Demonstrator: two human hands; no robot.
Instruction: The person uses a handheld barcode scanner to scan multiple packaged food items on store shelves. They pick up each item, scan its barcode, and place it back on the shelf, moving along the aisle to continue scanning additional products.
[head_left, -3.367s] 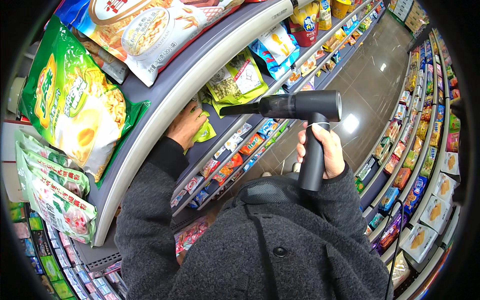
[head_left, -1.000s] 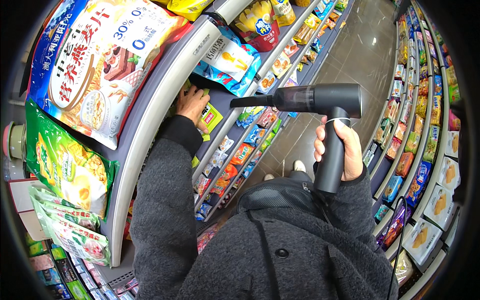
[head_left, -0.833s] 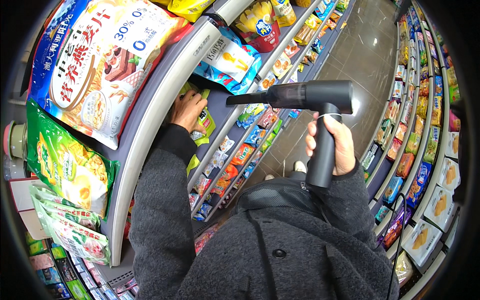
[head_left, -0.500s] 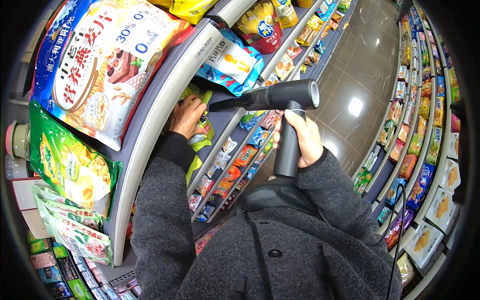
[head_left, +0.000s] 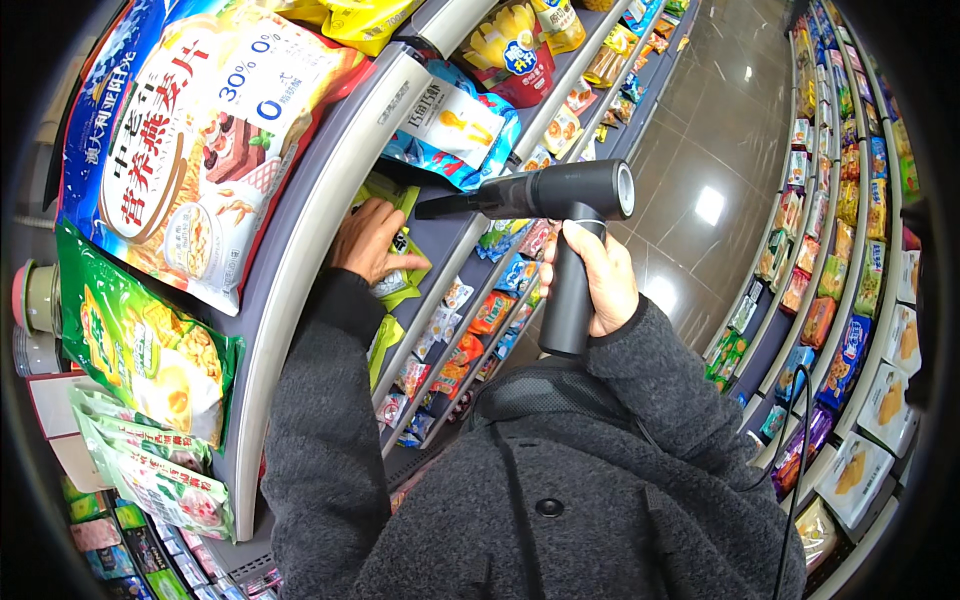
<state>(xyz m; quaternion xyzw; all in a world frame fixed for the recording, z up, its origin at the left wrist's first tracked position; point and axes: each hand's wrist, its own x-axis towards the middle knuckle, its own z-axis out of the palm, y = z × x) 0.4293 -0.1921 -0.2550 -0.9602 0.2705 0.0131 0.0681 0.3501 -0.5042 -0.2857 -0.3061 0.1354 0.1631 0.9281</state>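
Observation:
My right hand (head_left: 598,278) is wrapped round the upright handle of a black handheld vacuum cleaner (head_left: 565,190). Its narrow dark nozzle points left, into the gap between two shelf boards. My left hand (head_left: 370,240) reaches into that gap and lies over yellow-green snack bags (head_left: 402,275), its thumb stretched apart from the fingers. Just right of those fingers, the nozzle tip is close but not touching. Part of the bags is hidden beneath the hand. A blue snack bag (head_left: 455,130) sits on the shelf above the nozzle.
Large oatmeal bag (head_left: 190,150) and green food bag (head_left: 150,340) fill the upper shelf (head_left: 300,270) at left. Lower shelves hold small packets (head_left: 490,312). A tiled floor aisle (head_left: 690,170) separates these from another stocked shelf (head_left: 850,260). A black cable (head_left: 790,470) hangs by my right side.
My left thumb has spread away from the fingers, and the hand has shifted slightly left and down. The vacuum cleaner has stayed nearly in place, with a small shift of the whole view.

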